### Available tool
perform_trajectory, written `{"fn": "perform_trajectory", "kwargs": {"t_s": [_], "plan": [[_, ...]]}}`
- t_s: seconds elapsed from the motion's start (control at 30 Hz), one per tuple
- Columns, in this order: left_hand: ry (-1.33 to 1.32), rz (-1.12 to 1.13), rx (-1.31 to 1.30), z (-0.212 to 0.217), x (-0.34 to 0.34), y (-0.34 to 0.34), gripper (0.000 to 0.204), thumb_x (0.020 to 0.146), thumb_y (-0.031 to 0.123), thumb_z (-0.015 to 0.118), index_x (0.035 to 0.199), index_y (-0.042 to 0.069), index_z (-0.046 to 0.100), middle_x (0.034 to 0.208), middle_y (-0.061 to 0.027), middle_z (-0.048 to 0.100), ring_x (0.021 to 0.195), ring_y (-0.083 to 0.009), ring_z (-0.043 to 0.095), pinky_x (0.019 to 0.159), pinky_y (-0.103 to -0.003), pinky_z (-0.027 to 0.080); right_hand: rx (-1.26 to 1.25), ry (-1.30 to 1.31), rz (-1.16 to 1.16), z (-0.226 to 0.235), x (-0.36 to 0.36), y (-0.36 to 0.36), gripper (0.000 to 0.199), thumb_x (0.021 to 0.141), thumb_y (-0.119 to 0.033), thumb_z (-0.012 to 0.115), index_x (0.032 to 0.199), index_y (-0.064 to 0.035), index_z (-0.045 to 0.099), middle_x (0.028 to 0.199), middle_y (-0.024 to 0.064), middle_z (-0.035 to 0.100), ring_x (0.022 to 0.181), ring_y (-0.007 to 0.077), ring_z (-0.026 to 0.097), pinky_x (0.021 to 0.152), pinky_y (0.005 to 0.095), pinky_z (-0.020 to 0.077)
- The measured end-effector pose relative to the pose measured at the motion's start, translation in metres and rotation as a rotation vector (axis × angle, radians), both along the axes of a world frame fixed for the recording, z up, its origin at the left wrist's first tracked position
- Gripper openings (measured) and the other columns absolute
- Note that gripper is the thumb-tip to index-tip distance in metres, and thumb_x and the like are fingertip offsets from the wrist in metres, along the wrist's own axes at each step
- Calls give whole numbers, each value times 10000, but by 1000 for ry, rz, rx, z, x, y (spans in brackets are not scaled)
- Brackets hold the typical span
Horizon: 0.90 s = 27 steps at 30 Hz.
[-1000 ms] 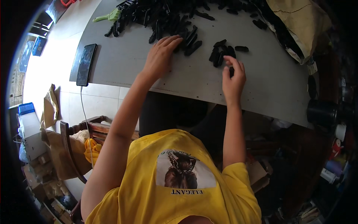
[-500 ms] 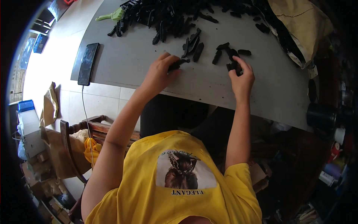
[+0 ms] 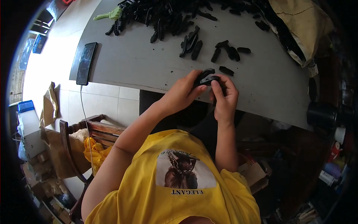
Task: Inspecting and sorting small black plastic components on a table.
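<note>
Convergence! Left hand (image 3: 185, 91) and right hand (image 3: 226, 96) swept together at the desk (image 3: 138, 69), both grips grasping black plastic pieces (image 3: 210, 79), bringing them close together.

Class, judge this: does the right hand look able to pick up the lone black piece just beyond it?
Probably yes: the lone piece lies close and uncovered, though the right hand is occupied with another black part.

There's your left hand (image 3: 185, 90) close beside your right hand (image 3: 226, 98), both pinching, left forearm (image 3: 143, 125) angled inward, right forearm (image 3: 226, 147) nearly straight ahead!
</note>
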State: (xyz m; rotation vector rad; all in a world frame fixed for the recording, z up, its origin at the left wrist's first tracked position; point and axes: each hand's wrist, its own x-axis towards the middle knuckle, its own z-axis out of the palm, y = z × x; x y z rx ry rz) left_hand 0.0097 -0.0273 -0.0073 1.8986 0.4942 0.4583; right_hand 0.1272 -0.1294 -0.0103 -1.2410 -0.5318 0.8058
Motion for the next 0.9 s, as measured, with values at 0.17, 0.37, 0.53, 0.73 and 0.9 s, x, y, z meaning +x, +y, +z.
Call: {"fn": "perform_trajectory", "kwargs": {"t_s": [0.17, 0.37, 0.53, 0.73, 0.9], "plan": [[-31, 10, 35, -2, -3, -5, 364, 904, 113, 502, 1223, -29, 399, 865, -191, 595, 764, -312, 592, 700, -340, 459, 30, -475, 25, -13, 4, -5, 232, 835, -79, 645, 1047, -16, 577, 970, 27, 558, 621, 50, 468, 513, 179, 367], [58, -162, -221, 18, -5, -6, 359, 872, 57, 515, 1210, -21, 422, 781, -169, 598, 640, -270, 608, 609, -339, 470, 186, 248, 128, 9, -4, -7, 366, 825, -129, 664, 1148, -47, 511, 1149, 98, 570, 642, 38, 485, 498, 157, 367], [79, -165, -302, 15, -5, -9, 325, 866, 66, 526, 1172, -28, 468, 753, -150, 600, 608, -279, 601, 595, -344, 473, 116, 176, 53, -4, -6, -13, 256, 838, -152, 646, 1042, -51, 529, 1050, 106, 624, 629, 42, 480, 488, 156, 352], [-45, 213, 726, -8, 10, 63, 323, 797, 30, 536, 1114, 75, 579, 1079, -106, 587, 1051, -288, 527, 877, -367, 424, 109, -7, -313, -14, 34, -13, 68, 873, -105, 552, 893, -48, 520, 722, 40, 541, 712, 127, 542, 632, 265, 447], [82, 153, 1037, -23, 11, 102, 271, 778, 34, 560, 1043, 71, 605, 1111, -64, 570, 1095, -247, 501, 935, -353, 373, -286, -949, -254, -2, 59, 6, 166, 783, -39, 635, 946, -19, 608, 811, 62, 570, 722, 166, 584, 658, 319, 485]]}}
